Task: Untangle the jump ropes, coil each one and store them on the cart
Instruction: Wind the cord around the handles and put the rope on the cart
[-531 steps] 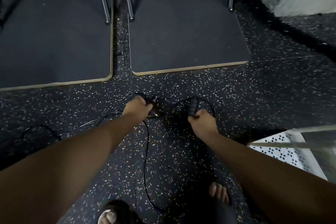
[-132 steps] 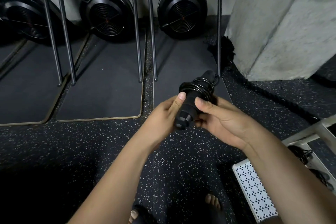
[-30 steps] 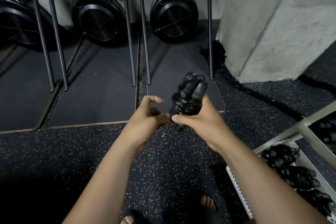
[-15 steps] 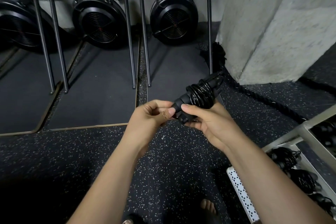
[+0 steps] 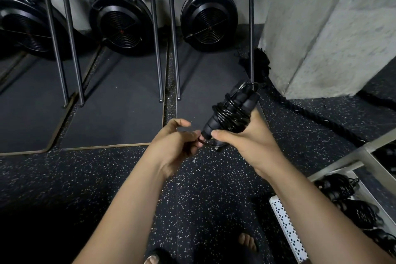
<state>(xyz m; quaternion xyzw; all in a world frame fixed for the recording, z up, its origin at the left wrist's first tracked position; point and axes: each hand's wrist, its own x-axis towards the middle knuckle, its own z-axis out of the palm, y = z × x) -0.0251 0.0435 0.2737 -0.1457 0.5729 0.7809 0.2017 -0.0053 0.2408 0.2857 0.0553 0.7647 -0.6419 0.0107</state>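
While the right hand curls its fingers and thumb round the wound jump rope, the bundle hangs in the air between the two hands with its long axis tilted: the lower handle ends point down toward the left hand, and the upper ends lean up and away past the right fingers. The left hand sits just beside that lower end, its fingertips pinching a short loose loop of cord under the handles. The coil looks nearly finished, and the step in hand seems to be tucking or tightening this last loop so the turns do not slip. The coming move turns on the cart, which lies below and to the right of the right hand and well apart from the left, with other coiled ropes lying in it. The right hand, which carries the bundle, is the nearer one; once the left lets go, a swing down and rightward should reach it.
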